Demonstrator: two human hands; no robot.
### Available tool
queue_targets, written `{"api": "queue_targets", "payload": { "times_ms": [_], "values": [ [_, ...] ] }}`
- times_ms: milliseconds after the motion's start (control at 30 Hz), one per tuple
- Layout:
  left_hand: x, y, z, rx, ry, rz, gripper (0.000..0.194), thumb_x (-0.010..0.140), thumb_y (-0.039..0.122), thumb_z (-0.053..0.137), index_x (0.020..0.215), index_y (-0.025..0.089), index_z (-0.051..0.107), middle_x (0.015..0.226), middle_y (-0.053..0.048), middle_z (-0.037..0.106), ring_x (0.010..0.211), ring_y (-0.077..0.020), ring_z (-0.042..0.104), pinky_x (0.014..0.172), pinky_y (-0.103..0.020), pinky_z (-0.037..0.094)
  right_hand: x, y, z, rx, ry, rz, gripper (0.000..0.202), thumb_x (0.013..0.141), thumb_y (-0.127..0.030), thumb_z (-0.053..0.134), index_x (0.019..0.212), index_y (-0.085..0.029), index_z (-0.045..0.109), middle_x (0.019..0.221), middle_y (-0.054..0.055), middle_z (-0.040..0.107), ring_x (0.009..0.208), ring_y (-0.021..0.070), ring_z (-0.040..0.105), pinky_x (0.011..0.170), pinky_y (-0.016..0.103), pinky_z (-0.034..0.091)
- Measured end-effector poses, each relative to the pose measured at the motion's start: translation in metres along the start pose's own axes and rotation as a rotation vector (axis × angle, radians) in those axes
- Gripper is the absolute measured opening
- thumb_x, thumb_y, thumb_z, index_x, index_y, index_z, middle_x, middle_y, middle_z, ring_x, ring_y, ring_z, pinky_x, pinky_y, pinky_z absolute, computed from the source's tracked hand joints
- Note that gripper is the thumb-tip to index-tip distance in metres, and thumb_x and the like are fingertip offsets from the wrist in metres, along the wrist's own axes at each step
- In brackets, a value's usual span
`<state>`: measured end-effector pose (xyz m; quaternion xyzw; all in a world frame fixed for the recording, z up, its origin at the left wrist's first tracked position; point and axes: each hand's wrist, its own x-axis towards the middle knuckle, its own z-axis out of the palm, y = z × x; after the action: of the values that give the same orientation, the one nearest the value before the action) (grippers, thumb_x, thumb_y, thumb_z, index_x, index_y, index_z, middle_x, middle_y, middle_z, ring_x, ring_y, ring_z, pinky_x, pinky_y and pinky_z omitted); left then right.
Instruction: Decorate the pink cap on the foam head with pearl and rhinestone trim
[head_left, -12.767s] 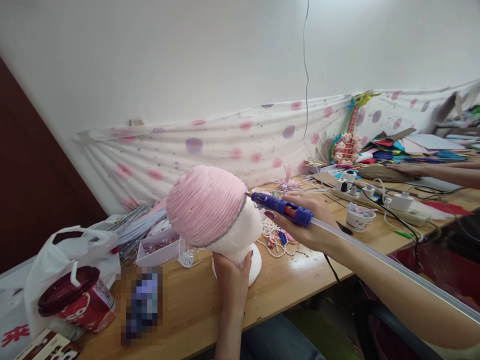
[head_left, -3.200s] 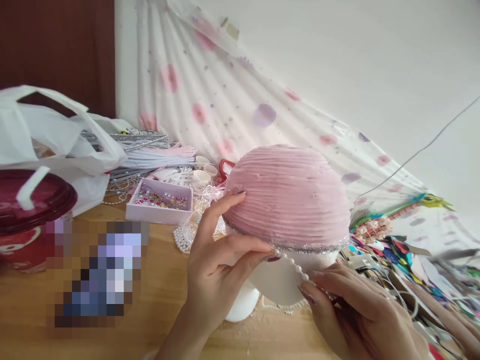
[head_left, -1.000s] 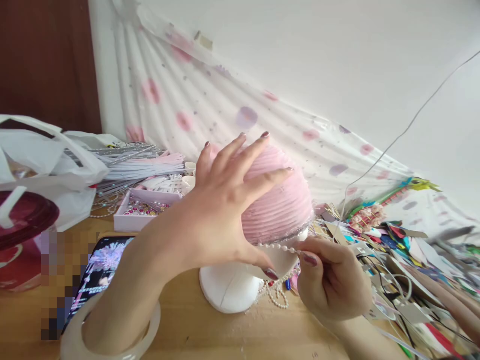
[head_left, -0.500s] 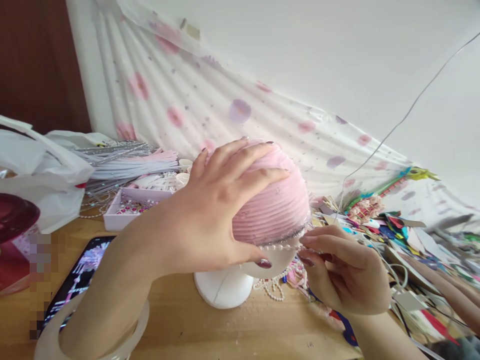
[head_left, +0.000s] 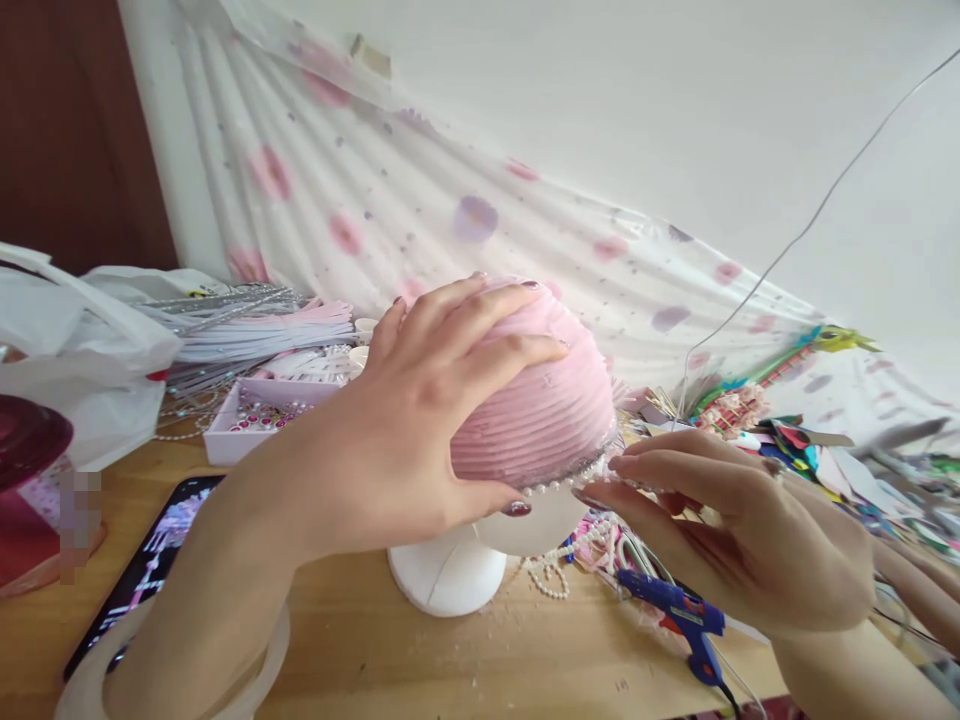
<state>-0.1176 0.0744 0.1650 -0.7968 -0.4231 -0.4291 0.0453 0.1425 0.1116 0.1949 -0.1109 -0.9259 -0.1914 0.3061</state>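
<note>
A pink ribbed cap (head_left: 532, 420) covers the top of a white foam head (head_left: 450, 575) on the wooden table. Along the cap's lower edge runs a string of white pearls (head_left: 551, 488). My left hand (head_left: 420, 420) lies over the cap with fingers spread, its thumb by the pearls at the rim. At the cap's right edge, my right hand (head_left: 720, 530) pinches the pearl string between thumb and fingers. More of the string hangs in loops below the cap.
A blue glue gun (head_left: 675, 605) lies right of the foam head. On the left are a phone (head_left: 150, 565), a white box of beads (head_left: 225, 440) and a plastic bag (head_left: 112, 390). Colourful scraps (head_left: 847, 475) cover the right, where another person's arm (head_left: 922, 590) shows.
My right hand has shifted right and turned, uncovering the glue gun. The pearls now sit closer against the cap's edge. My left hand keeps its place on the cap.
</note>
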Motion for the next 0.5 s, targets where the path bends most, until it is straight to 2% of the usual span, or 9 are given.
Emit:
{"api": "queue_targets", "payload": {
  "times_ms": [133, 333, 500],
  "values": [
    [-0.003, -0.001, 0.004, 0.033, 0.047, 0.026, 0.076, 0.070, 0.030, 0.082, 0.140, 0.038, 0.052, 0.167, 0.002, 0.038, 0.158, -0.0329, 0.026, 0.130, -0.061, 0.018, 0.006, -0.002, -0.001, 0.013, -0.010, 0.040, 0.013, 0.101, -0.023, 0.064, 0.113, -0.025, 0.060, 0.084, 0.002, 0.075, 0.061, 0.0122, 0.070, 0.046, 0.023, 0.049],
    [-0.003, -0.001, 0.006, 0.058, 0.055, 0.042, 0.073, 0.072, 0.029, 0.080, 0.139, 0.036, 0.052, 0.166, 0.000, 0.039, 0.156, -0.0331, 0.030, 0.129, -0.058, 0.024, 0.005, -0.005, 0.007, -0.096, 0.079, 0.150, 0.013, 0.096, -0.026, 0.071, 0.102, -0.025, 0.060, 0.064, -0.007, 0.064, 0.044, 0.0080, 0.052, 0.045, 0.025, 0.043],
    [-0.002, 0.000, 0.001, 0.083, 0.026, 0.038, 0.068, 0.075, 0.031, 0.079, 0.137, 0.033, 0.052, 0.166, -0.002, 0.040, 0.156, -0.0310, 0.029, 0.129, -0.055, 0.025, 0.005, -0.003, 0.008, -0.173, 0.100, 0.090, 0.020, 0.095, -0.034, 0.073, 0.099, -0.024, 0.056, 0.063, -0.006, 0.064, 0.046, 0.0081, 0.053, 0.046, 0.024, 0.041]
  ]
}}
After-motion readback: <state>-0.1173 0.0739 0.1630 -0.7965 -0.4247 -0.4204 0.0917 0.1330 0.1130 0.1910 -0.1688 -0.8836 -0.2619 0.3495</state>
